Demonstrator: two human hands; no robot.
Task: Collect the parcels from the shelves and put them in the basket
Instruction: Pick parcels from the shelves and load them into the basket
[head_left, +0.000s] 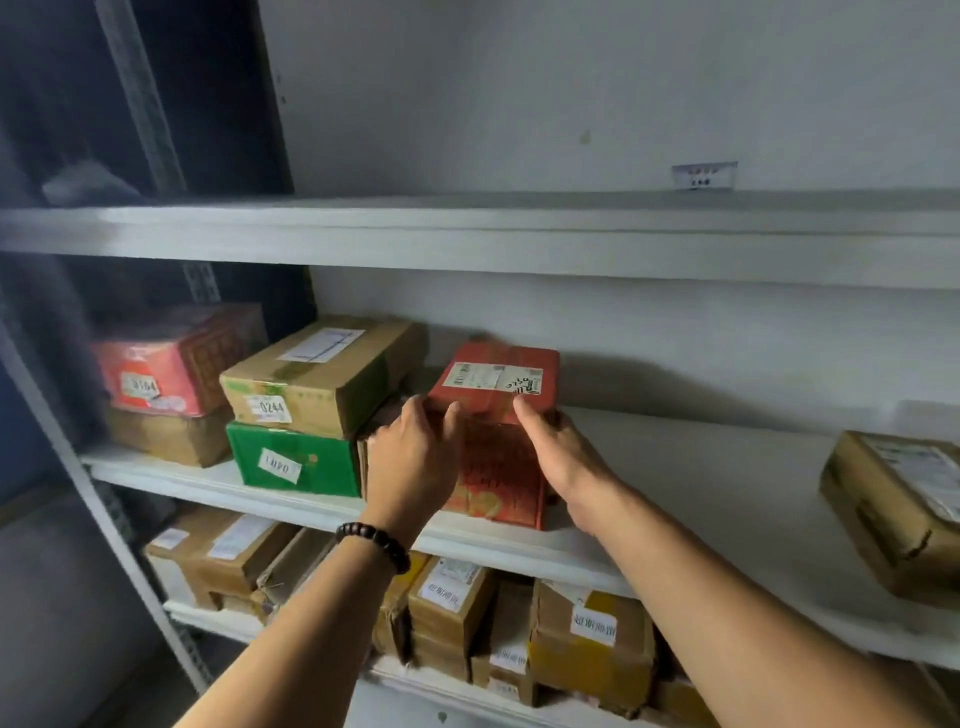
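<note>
A small red parcel (497, 375) with a white label lies on top of a larger red and orange parcel (500, 475) on the middle shelf (701, 467). My left hand (413, 460), with a dark bead bracelet on the wrist, reaches to the small parcel's front left edge with its fingers touching it. At the parcel's front right edge, my right hand (563, 457) touches with straight fingers. Neither hand is curled round the parcel. No basket is in view.
Left of the red stack sit a brown parcel marked 0244 (311, 379) on a green parcel (291, 460), and a red parcel (156, 374) on a brown one. A brown parcel (893, 512) lies at the far right. Several brown parcels (587, 634) fill the lower shelf.
</note>
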